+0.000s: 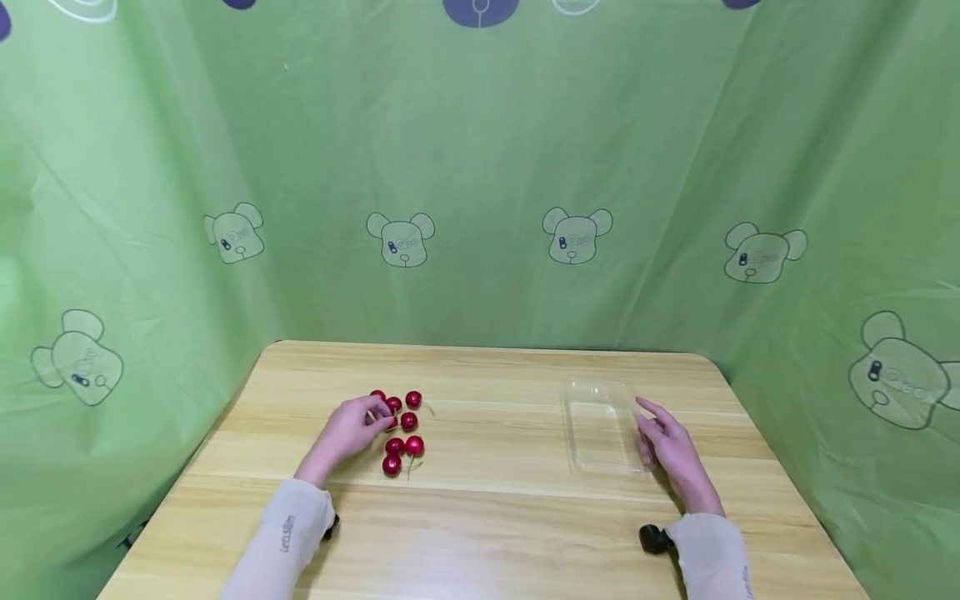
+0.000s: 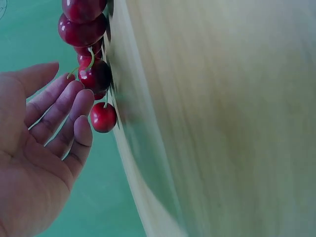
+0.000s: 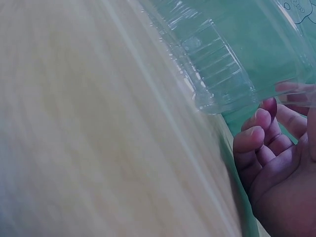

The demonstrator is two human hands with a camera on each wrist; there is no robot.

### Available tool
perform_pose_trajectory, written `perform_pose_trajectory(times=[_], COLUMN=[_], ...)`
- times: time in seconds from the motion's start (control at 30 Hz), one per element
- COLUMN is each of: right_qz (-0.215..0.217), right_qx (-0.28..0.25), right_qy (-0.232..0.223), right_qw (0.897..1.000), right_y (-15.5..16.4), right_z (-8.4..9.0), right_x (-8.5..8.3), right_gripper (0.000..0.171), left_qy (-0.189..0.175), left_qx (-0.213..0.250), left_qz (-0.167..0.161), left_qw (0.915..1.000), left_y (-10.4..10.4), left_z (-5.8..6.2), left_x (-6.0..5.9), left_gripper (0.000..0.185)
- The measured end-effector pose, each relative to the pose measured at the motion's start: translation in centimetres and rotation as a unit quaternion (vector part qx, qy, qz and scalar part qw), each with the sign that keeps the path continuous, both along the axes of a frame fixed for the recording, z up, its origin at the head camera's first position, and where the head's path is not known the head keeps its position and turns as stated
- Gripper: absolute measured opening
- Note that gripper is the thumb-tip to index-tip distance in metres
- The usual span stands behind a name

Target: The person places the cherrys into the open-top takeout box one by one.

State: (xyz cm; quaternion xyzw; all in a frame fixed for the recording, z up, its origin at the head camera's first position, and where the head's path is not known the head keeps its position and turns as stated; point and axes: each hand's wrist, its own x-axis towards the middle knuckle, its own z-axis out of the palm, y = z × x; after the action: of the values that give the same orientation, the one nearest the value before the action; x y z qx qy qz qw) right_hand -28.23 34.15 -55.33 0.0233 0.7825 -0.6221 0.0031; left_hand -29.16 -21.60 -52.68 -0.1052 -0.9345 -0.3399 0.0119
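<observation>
- Your left hand sits on the table at the left, fingers relaxed and straight-ish, tips touching the near-left side of the cherries; nothing gripped yet.
- Cherries lie in a loose cluster just right of that hand, w/ stems visible in the wrist view; the left hand is far nearer them than the right.
- Clear plastic tray lies right of centre, long axis near-to-far, well apart from the cherries.
- Your right hand is just right of the tray, fingers loosely open, holding nothing; touching the rim or not, can't tell.
</observation>
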Motion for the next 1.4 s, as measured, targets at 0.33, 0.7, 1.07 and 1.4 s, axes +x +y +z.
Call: perform_pose_trajectory(times=[0.33, 0.7, 1.07, 1.4], right_qz=[0.002, 0.005, 0.004, 0.004], right_qx=[0.002, 0.009, 0.004, 0.002], right_qy=[-0.004, 0.001, 0.003, 0.002], right_qw=[1.000, 1.000, 1.000, 1.000], right_y=[0.2, 0.2, 0.0, -0.2], right_z=[-0.2, -0.3, -0.1, 0.1], right_x=[-0.1, -0.1, 0.0, 0.0], right_gripper=[0.059, 0.060, 0.061, 0.061], left_qy=[0.033, 0.037, 0.079, 0.078], left_qx=[-0.033, -0.042, -0.093, -0.088], left_qz=[0.006, 0.007, 0.004, 0.006], left_qw=[0.9989, 0.9984, 0.9926, 0.9930], left_y=[0.6, 1.3, 2.1, 2.5], left_z=[-0.6, -0.3, -0.4, -0.2], left_x=[-0.6, -0.3, -0.8, -0.8], left_gripper=[0.005, 0.005, 0.009, 0.009])
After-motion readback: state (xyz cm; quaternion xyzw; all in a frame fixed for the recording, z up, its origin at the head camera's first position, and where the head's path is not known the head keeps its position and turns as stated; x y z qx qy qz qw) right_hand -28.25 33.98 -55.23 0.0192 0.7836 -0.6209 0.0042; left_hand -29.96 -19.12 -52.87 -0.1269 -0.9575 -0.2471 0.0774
